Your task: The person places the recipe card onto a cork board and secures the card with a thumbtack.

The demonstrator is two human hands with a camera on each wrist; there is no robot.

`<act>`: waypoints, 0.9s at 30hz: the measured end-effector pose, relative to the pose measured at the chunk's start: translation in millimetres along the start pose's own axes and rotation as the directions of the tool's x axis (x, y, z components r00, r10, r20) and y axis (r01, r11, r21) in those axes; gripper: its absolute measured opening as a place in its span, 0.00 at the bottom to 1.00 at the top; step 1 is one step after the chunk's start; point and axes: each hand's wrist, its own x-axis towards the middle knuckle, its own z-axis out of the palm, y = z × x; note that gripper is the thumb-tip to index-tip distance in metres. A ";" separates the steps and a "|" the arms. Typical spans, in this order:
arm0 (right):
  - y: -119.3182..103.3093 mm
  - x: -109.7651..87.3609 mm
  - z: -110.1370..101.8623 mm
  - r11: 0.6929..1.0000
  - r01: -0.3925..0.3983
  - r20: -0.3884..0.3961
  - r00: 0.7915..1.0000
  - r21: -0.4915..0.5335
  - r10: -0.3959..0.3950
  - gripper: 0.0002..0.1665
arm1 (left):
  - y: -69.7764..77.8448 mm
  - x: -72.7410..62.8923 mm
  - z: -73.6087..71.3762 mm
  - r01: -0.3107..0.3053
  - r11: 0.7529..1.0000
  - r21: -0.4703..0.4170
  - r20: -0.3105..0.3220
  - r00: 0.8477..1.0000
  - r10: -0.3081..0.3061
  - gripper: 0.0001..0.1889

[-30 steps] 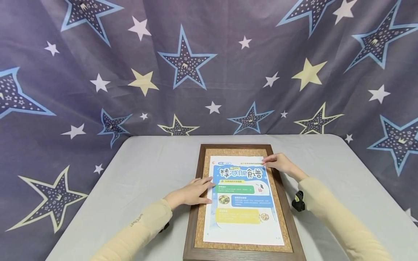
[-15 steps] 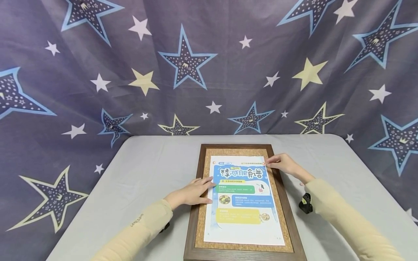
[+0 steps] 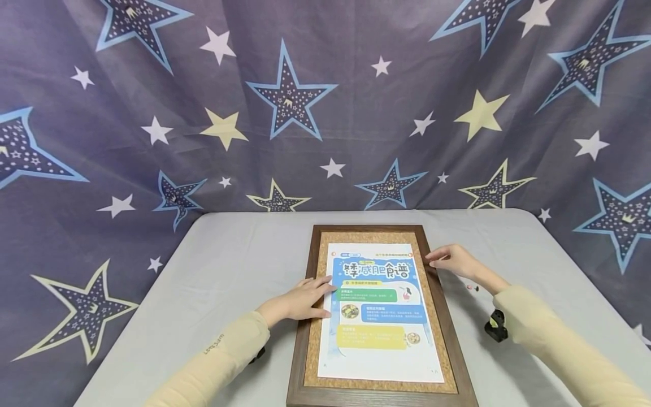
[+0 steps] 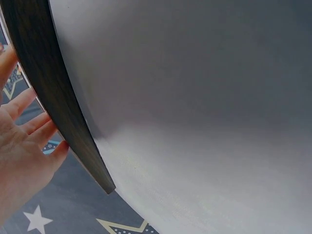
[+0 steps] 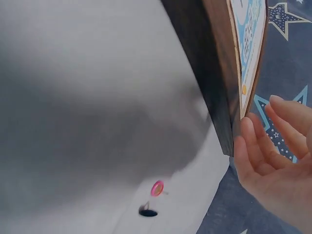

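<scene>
A printed poster (image 3: pixel 378 362) with blue, green and yellow panels lies on a cork board (image 3: pixel 366 236) in a dark brown wooden frame (image 3: pixel 300 362). Small red round spots show at its top corners; the one at the top right looks like a thumbtack (image 3: pixel 410 255). My left hand (image 3: pixel 295 301) rests with spread fingers on the poster's left edge, reaching across the frame. Past the poster's upper right corner, my right hand (image 3: pixel 452 262) holds nothing, its loosely bent fingertips at the frame's right side. The right wrist view shows those fingers (image 5: pixel 263 151) beside the frame's edge.
On the grey table (image 3: pixel 229 260), right of the frame, lie a pink-red thumbtack (image 5: pixel 157 188) and a dark thumbtack (image 5: pixel 148 212), under my right forearm's reach. A star-patterned curtain (image 3: pixel 356 68) hangs behind the table.
My right hand has let go at the poster's top right corner and moved right, off the poster to the frame's edge, uncovering the thumbtacks on the table. My left hand has stayed put.
</scene>
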 end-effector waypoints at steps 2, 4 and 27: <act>-0.2 -3.7 -1.2 1.000 0.000 0.007 1.000 -0.002 0.000 0.13 | -0.5 0.2 0.1 0.001 1.000 -0.001 0.002 1.000 -0.001 0.32; 0.2 -7.3 -2.3 1.000 0.007 0.009 1.000 -0.018 -0.007 0.13 | -0.9 0.4 0.3 0.001 1.000 -0.004 0.002 1.000 -0.001 0.32; 8.0 -46.8 -14.1 0.997 0.011 0.025 1.000 -0.071 -0.009 0.12 | -1.3 1.8 2.7 0.010 1.000 0.010 -0.002 1.000 -0.010 0.32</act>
